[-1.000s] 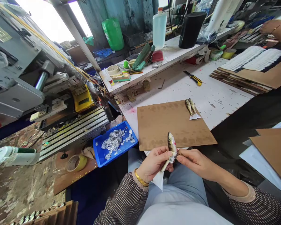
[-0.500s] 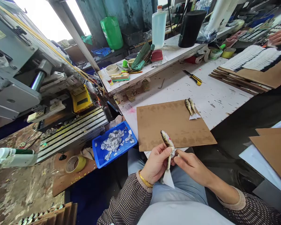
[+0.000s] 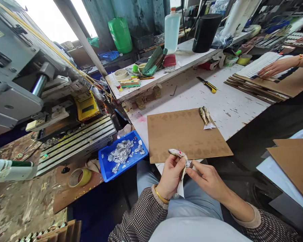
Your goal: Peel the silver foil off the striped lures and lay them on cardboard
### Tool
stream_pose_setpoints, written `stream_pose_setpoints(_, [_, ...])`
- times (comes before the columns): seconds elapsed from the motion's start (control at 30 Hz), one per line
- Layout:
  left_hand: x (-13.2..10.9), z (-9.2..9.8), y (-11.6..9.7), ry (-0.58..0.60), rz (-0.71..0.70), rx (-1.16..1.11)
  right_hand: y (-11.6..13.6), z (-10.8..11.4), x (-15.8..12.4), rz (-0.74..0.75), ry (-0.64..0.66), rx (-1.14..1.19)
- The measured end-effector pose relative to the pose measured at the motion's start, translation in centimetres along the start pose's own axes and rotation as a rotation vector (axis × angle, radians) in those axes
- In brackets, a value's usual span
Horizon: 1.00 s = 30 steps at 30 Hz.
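My left hand point(image 3: 171, 177) holds a painted fish-shaped lure point(image 3: 177, 153) by its middle, with the head pointing left, just over the near edge of a brown cardboard sheet point(image 3: 181, 134). My right hand point(image 3: 207, 179) pinches a scrap of silver foil point(image 3: 188, 164) at the lure's rear. A pale strip and a white paper piece point(image 3: 180, 190) hang below my left hand. Two similar lures point(image 3: 204, 115) lie side by side on the cardboard, on a small white paper.
A blue tray point(image 3: 127, 168) of silver foil scraps sits left of the cardboard, beside a large grey machine point(image 3: 15, 77). A yellow-handled utility knife point(image 3: 207, 85) lies on the white bench point(image 3: 232, 107). At the right, a co-worker's hand point(image 3: 275, 69) rests on a patterned sheet atop stacked boards point(image 3: 255, 89).
The lure has tipped from nearly upright to almost level, its head swinging left. The co-worker's hand has moved from the far right onto the patterned sheet.
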<state>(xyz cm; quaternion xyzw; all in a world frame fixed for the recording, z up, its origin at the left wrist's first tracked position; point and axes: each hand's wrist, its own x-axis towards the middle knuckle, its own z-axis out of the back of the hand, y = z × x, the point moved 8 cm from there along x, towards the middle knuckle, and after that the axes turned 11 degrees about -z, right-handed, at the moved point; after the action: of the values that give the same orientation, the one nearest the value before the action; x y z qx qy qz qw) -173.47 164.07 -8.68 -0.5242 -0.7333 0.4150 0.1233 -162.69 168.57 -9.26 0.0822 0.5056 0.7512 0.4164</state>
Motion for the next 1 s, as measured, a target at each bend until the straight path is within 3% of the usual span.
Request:
stream_pose_setpoints(0.2, [-0.1, 1.2, -0.1, -0.003, -0.093, 0.078, -1.6, -0.7, 0.4, -0.121, 0.158, 0.201])
stream_pose_setpoints(0.47, [-0.5, 1.5, -0.4, 0.037, -0.069, 0.137, -1.8, -0.8, 1.3, -0.169, 0.108, 0.215])
stream_pose_setpoints(0.73, [-0.4, 1.5, -1.3, 0.045, -0.086, 0.182, 0.5, -0.7, 1.6, -0.154, 0.217, 0.111])
stream_pose_setpoints(1.0, [-0.6, 1.6, -2.2, -0.005, -0.133, 0.289, -0.6, -0.8, 1.7, -0.171, 0.134, 0.187])
